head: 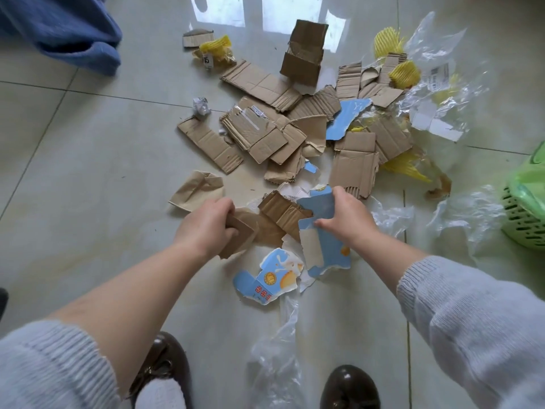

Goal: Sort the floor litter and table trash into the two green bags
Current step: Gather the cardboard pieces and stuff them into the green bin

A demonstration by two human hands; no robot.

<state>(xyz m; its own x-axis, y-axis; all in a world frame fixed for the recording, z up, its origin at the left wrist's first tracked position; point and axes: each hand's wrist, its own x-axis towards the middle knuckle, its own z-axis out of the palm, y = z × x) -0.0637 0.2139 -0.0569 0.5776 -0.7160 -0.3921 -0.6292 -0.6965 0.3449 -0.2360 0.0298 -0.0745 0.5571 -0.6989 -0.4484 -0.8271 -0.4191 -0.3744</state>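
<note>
Litter covers the tiled floor: several torn brown cardboard pieces [265, 134], blue printed carton scraps [267, 280], yellow foam nets [404, 73] and clear plastic film [436, 93]. My left hand [206, 228] is shut on a small brown cardboard piece [240, 239] at the near edge of the pile. My right hand [345, 216] grips a torn blue carton piece [323, 231] by its upper part. A green bag [530, 184] lines a green basket [522, 225] at the right edge, partly cut off by the frame.
A small upright cardboard box [305, 54] stands at the back of the pile. A crumpled paper ball [201, 106] lies to its left. Blue fabric [67, 31] hangs at the top left. My two dark shoes [349, 388] stand below, with plastic film [277, 358] between them.
</note>
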